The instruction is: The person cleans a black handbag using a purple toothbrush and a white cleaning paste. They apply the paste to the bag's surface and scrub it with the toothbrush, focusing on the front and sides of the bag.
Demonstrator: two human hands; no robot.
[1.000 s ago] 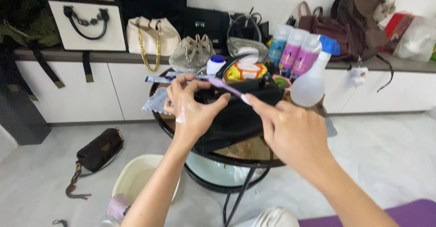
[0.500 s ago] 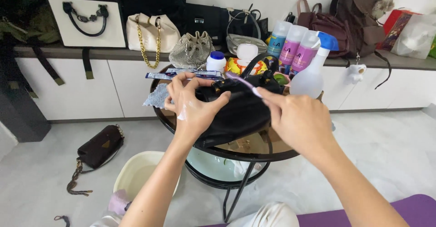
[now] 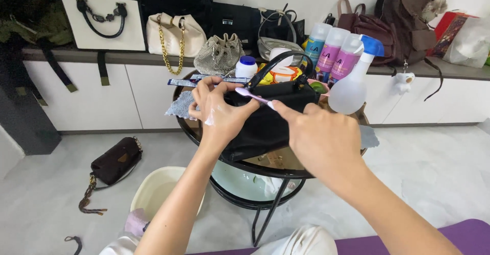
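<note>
A black handbag [image 3: 265,125] lies on a round dark table [image 3: 190,132] in front of me. My left hand [image 3: 217,113] grips the bag's left end, with white foam on the back of the hand. My right hand [image 3: 319,137] holds a pale purple toothbrush [image 3: 252,96] by its handle, with the brush head over the bag's top edge near my left fingers. The bag's black handle [image 3: 275,63] arches up behind the brush.
Spray bottles [image 3: 352,79], a white jar [image 3: 246,67] and a grey cloth [image 3: 179,106] crowd the table's far side. Handbags line a low counter [image 3: 76,56] behind. On the floor sit a cream basin [image 3: 153,193] and a dark brown bag [image 3: 115,160].
Both hands and the bag have stayed together on the table; the view has shifted slightly and the toothbrush has moved a little along the bag's top edge.
</note>
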